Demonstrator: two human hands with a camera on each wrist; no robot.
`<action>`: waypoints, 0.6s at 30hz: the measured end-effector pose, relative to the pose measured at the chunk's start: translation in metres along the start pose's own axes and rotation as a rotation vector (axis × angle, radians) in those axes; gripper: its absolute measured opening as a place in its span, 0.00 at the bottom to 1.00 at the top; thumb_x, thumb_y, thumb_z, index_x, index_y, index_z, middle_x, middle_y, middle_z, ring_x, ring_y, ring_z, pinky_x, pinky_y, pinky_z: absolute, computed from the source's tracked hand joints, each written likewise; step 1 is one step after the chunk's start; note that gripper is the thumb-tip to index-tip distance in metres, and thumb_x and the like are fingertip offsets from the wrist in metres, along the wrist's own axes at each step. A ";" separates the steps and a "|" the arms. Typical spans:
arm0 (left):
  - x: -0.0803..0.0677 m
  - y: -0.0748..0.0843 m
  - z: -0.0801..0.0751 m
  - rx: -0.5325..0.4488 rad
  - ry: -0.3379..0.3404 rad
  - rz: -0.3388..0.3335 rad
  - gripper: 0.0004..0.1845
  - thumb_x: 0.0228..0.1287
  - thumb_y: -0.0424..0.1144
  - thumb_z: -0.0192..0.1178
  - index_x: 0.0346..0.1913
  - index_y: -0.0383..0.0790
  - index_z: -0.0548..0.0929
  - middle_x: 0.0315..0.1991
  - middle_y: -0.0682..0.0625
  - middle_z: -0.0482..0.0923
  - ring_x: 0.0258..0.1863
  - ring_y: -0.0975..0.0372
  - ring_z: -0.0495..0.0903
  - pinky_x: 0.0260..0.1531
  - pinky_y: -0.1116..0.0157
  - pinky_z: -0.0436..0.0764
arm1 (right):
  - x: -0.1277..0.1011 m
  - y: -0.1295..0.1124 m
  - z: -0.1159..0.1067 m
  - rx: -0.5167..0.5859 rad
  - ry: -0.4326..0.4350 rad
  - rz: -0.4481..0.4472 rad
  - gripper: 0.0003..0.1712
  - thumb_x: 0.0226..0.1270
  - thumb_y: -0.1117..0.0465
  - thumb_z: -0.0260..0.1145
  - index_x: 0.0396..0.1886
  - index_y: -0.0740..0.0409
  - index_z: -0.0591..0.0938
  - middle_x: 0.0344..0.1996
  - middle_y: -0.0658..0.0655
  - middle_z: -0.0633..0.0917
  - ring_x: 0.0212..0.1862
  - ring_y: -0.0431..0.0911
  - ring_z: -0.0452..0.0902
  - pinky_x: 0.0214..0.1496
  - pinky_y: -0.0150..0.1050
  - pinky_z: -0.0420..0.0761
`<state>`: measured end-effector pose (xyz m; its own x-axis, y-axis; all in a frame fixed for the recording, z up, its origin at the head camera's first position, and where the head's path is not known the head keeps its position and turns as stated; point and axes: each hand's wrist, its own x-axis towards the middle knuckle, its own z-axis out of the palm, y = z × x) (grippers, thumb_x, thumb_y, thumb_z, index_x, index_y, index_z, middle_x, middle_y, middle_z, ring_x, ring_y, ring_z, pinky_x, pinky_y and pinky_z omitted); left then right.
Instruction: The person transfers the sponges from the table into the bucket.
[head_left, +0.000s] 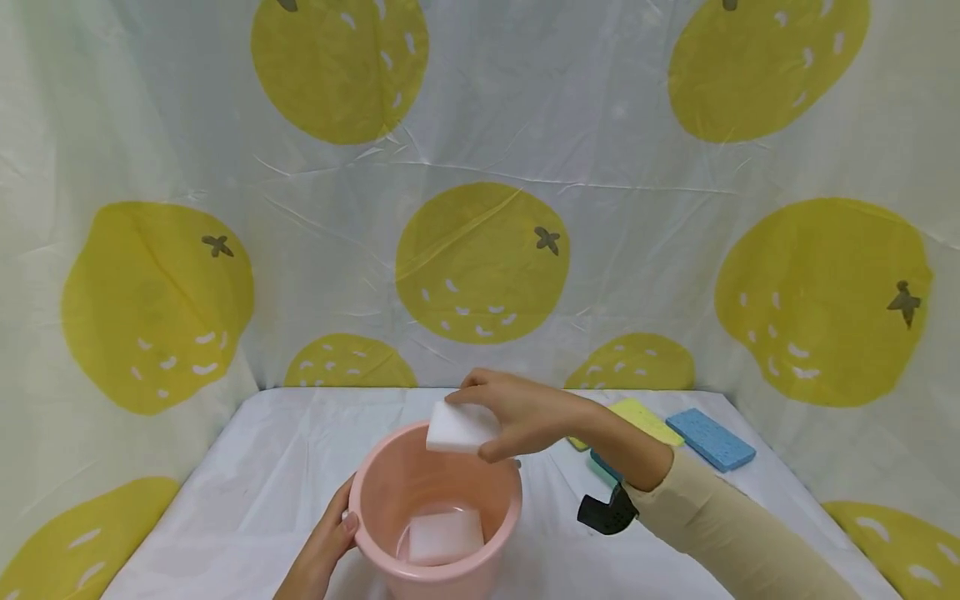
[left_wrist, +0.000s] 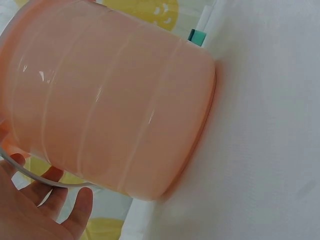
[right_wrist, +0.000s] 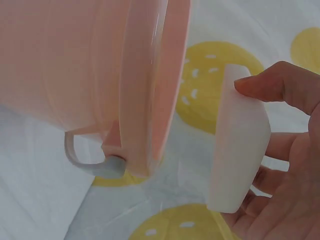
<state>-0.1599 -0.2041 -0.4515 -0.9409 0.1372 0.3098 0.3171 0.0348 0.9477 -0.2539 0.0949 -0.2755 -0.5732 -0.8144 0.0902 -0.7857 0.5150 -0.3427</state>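
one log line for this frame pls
right hand: holds white sponge above pink bucket | left hand: grips bucket rim | in bucket: second white sponge | table: yellow sponge, blue sponge

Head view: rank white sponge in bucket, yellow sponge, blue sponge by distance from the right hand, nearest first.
From the right hand:
1. White sponge in bucket, just below, on the pink bucket's floor.
2. Yellow sponge, on the table behind the wrist.
3. Blue sponge, beyond the yellow one, far right.

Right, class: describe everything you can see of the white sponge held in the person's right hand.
The white sponge is a plain, smooth rectangular block, foam-like and clean. The right hand pinches it between thumb and fingers, holding it in the air above the far rim of the pink bucket, tilted slightly. It touches nothing but that hand.
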 end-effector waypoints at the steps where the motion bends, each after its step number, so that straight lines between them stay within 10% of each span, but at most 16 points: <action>1: 0.000 0.000 0.000 0.000 0.002 0.001 0.30 0.78 0.38 0.43 0.78 0.31 0.63 0.70 0.29 0.64 0.56 0.62 0.78 0.46 0.61 0.82 | 0.003 -0.001 0.001 -0.004 -0.008 -0.007 0.39 0.56 0.60 0.73 0.71 0.57 0.77 0.56 0.52 0.75 0.54 0.44 0.72 0.56 0.40 0.75; 18: 0.001 -0.009 0.000 0.007 0.072 -0.008 0.29 0.76 0.39 0.45 0.76 0.31 0.67 0.70 0.35 0.67 0.53 0.65 0.78 0.43 0.63 0.82 | 0.027 -0.012 0.016 -0.021 -0.085 -0.086 0.39 0.56 0.61 0.73 0.71 0.56 0.78 0.56 0.53 0.75 0.55 0.42 0.70 0.57 0.35 0.73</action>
<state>-0.1638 -0.2042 -0.4597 -0.9493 0.0649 0.3075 0.3105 0.0428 0.9496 -0.2562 0.0631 -0.2840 -0.4823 -0.8751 0.0389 -0.8363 0.4468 -0.3176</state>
